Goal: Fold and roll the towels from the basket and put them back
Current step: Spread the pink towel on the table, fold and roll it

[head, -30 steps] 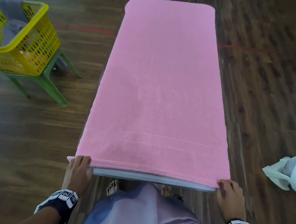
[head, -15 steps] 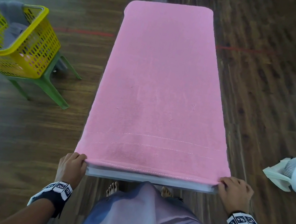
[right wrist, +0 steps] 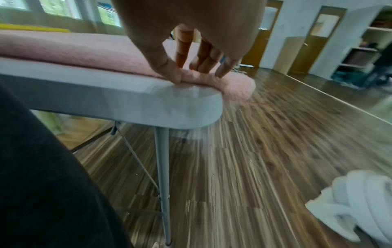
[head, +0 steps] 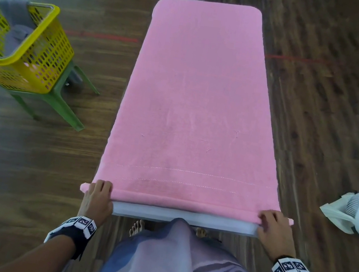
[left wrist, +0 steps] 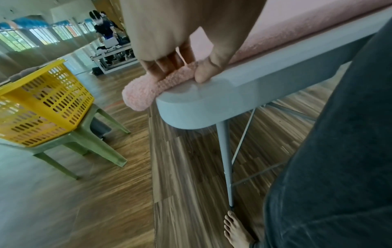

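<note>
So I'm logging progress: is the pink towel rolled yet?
Barely begun: the pink towel lies flat along the table; only its near edge is curled, under left hand and right hand.

Large open hall, likely a training or activity room rather than a home. Evidence: wood-plank floor (head: 318, 115) with a red marking line (head: 100, 35) across it; grey folding table (left wrist: 233, 94) on thin metal legs. Beyond the table, a row of barred windows (left wrist: 42, 35) and another table with a seated person (left wrist: 105, 28). Right of the table: brown doors (right wrist: 318, 38), white shelving (right wrist: 364, 42).
</note>
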A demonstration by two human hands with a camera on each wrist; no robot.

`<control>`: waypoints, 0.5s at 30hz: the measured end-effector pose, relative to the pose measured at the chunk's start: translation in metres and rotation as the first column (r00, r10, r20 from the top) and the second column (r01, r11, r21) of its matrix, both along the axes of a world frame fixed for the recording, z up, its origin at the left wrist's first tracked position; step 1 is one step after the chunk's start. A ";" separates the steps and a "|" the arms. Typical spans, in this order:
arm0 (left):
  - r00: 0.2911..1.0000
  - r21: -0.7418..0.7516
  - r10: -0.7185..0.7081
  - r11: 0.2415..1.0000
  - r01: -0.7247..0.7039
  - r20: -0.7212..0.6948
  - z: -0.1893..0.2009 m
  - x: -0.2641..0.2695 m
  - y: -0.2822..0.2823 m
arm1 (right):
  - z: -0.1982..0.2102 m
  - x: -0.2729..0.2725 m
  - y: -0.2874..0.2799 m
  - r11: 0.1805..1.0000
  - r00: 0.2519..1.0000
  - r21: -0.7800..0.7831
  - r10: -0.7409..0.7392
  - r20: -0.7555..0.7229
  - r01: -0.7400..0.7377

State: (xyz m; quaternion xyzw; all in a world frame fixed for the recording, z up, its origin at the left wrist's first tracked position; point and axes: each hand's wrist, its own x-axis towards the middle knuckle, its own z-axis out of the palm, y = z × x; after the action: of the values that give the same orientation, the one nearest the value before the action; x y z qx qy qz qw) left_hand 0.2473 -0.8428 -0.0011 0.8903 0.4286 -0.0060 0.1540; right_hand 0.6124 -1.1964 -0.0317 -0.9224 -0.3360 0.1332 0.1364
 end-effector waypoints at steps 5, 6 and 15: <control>0.997 -0.018 0.064 0.998 -0.063 0.044 -0.002 -0.010 0.004 | 0.001 0.004 -0.001 0.995 0.997 0.069 -0.079 0.014 0.078; 0.998 0.009 0.056 0.998 -0.057 0.031 -0.002 -0.011 0.006 | 0.004 0.005 0.001 0.995 0.995 0.058 -0.086 0.041 0.084; 0.976 0.169 0.098 0.984 -0.065 -0.193 0.008 0.013 0.024 | 0.014 0.015 0.031 0.978 0.961 -0.101 -0.154 0.231 0.181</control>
State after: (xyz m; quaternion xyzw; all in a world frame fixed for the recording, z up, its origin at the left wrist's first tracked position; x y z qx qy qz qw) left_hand 0.2603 -0.8184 0.0065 0.8763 0.4772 -0.0545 0.0376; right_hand 0.6270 -1.1659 -0.0181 -0.9632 -0.2611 0.0373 0.0525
